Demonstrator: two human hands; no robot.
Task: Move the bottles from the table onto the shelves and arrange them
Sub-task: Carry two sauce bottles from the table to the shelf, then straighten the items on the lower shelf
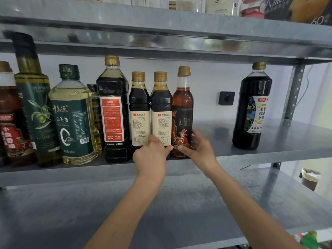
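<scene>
**A:** What fills the view?

**B:** A grey metal shelving unit [294, 97]. Its middle shelf [278, 141] runs across from 9 o'clock to 3 o'clock. A lower shelf [179, 203] spreads out toward 6 o'clock.

**A:** Where are the bottles?

**B:** All of them stand upright on the middle shelf. A tight row runs from 9 o'clock to the centre. It starts with a tall olive oil bottle [36, 108] and a pale camellia oil bottle [73, 119]. Next is a large dark bottle with a red label [112, 112]. Then come the left cream-labelled bottle [139, 108] and the right cream-labelled bottle [160, 108], both dark. An amber bottle [182, 108] ends the row, touching its neighbour. A dark vinegar bottle [251, 108] stands alone at 3 o'clock, well apart from the rest.

**A:** And the hands?

**B:** Two bare arms reach up from 6 o'clock and meet just below centre. The left hand [150, 157] has its grip curled round the base of the right cream-labelled bottle, and its thumb tip reaches the amber bottle. The right hand [197, 148] has its grip on the base of the amber bottle, with fingers round the right side and the thumb across the front.

**A:** Anything smaller?

**B:** A black wall socket [226, 98] sits on the white wall toward 2 o'clock, between the amber bottle and the vinegar bottle.
</scene>
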